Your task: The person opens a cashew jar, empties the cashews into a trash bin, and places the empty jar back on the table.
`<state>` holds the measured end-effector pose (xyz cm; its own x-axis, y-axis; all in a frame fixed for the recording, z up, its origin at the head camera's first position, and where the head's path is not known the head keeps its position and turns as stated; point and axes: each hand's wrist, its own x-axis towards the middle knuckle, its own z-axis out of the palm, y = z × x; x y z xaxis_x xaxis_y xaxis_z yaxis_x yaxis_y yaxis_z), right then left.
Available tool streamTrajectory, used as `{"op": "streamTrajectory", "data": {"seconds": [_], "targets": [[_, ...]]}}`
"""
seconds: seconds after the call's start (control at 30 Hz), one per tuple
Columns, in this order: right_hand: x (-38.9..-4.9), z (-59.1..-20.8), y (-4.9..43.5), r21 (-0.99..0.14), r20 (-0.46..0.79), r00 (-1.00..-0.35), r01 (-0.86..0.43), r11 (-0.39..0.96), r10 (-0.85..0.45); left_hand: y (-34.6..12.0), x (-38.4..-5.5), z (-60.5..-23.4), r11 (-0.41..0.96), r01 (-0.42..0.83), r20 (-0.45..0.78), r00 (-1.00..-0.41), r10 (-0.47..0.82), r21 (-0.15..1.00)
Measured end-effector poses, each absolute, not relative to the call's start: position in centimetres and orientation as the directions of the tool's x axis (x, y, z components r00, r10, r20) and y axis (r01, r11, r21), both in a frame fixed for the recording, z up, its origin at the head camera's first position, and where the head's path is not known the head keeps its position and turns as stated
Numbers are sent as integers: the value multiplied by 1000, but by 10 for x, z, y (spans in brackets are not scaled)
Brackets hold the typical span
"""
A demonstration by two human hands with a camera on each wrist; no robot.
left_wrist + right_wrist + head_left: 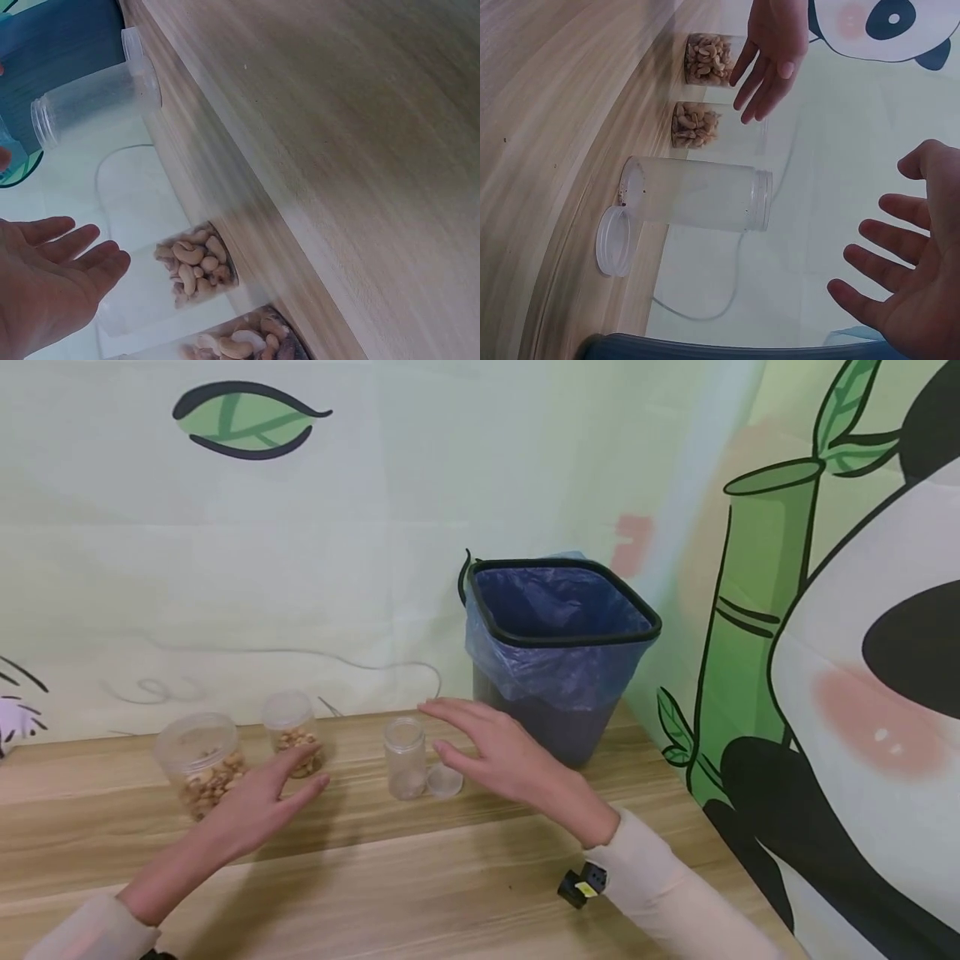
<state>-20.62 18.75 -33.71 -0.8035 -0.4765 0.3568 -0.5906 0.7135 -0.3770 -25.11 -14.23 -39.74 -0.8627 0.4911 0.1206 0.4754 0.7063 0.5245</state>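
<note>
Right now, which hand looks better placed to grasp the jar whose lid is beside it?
Probably the right hand: it hovers near the open jar, spread and holding nothing. The left hand is also free but farther off, near the smaller nut jar.

Two bare hands, two round clear-plastic jars of tan nuts, one uncapped clear-plastic jar, one loose translucent round lid and one dark blue-lined bin appear at one wood-grained table.
</note>
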Motion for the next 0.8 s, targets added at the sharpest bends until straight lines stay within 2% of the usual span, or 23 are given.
{"op": "streamTrajectory", "data": {"seconds": [0.27,0.6,0.8], "targets": [[-211,-338,182,-368,332,-806,-589,720,-490,-147,-252,-399,714,456,127,-876,465,531],[-216,-338,174,-358,345,-792,-607,710,-503,-143,-252,-400,778,344,34,-922,385,526],[-220,-338,167,-348,335,-784,-618,705,-522,-150,-250,-404,780,300,-13,-930,367,550]]}}
